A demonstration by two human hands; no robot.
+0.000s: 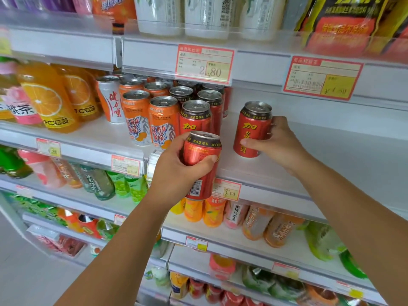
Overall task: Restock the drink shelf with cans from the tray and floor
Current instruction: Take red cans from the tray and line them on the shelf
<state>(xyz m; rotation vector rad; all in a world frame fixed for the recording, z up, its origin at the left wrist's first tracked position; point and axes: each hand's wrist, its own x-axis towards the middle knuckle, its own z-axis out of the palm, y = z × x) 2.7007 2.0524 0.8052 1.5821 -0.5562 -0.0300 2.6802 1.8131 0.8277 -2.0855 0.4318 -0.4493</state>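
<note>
The left hand (176,171) is closed round the left red can (202,160), with the thumb laid across the front and the fingers hidden behind. This can is held up in the air, just in front of the row of red cans (195,115) and a little lower than it, before the front edge of the drink shelf (309,151). It is not yet set down. The right hand (276,142) is wrapped round the right red can (254,129). That can is kept upright and looks to be standing on the shelf, near the row of red cans on its right side, with a gap left between. On the left side of the row of red cans, orange cans (163,120) are lined up just beside it. To the right of the row, past the right red can, a wide bare stretch of shelf is seen. So the job is judged to be only partly done. Some red cans are lined up already, one more is being put in place, and one is waiting in the left hand. A lot of room is left to be filled. The tray and the floor are not seen, so it cannot be told how many cans are left.
</note>
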